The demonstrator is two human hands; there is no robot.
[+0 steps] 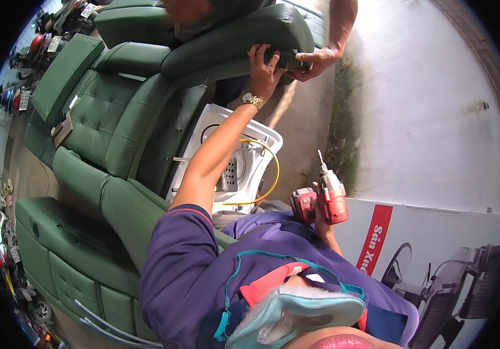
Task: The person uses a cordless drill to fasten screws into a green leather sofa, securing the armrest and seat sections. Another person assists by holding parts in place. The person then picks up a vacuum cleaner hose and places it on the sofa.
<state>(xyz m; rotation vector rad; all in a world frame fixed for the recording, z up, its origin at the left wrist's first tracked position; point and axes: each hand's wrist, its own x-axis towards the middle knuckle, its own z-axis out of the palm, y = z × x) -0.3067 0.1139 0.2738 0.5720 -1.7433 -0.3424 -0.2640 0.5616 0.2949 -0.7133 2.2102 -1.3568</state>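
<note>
My left hand (264,75), with a metal watch at the wrist, reaches up to the end of a long green padded armrest (235,43). Its fingers curl against the green covering at the lower edge. Right beside my fingertips, another person's hand (318,60) grips the same corner. Whatever may lie between the fingertips there is too small to make out. In my right hand (324,228), held near my body, is a red cordless impact driver (332,198) with its long bit pointing up and away. My fingers wrap its handle, partly hidden behind the tool.
Green tufted seat parts (95,110) fill the left side. Under my left forearm stands a white plastic tray (273,136) with metal tools and a yellow hose (277,174). A pale wall (424,110) and a printed board (389,232) stand at right. Motorbikes (58,17) line the far left.
</note>
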